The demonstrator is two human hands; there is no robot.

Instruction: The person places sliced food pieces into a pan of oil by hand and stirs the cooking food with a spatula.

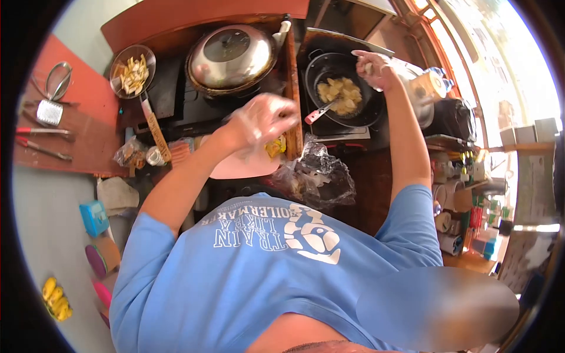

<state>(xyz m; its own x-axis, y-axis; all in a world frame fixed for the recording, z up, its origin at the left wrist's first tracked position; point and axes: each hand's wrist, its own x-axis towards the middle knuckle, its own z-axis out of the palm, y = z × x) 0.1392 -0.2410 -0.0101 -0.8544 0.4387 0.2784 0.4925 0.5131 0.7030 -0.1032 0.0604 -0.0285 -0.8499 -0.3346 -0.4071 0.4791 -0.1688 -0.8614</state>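
Observation:
My left hand [268, 119], in a clear plastic glove, is raised over a pink board or tray [244, 167]; motion smears its fingers. Just below it, some yellow pieces [275, 146] lie at the board's right end. My right hand [374, 69], also gloved in clear plastic, hovers over the right rim of a black wok [372, 109]. Its fingers are bent together, and whatever they pinch is too small to make out. Pale yellow food pieces [340, 94] sit in bubbling oil in the wok. A utensil with a red and white handle [318, 113] leans in it.
A lidded pan [232, 56] stands left of a wooden divider [292, 88]. Farther left, a long-handled strainer [132, 72] holds cut pieces. Crumpled clear plastic [321, 176] lies before the wok. Tongs [47, 132] rest on the left ledge; bananas [57, 299] are lower left.

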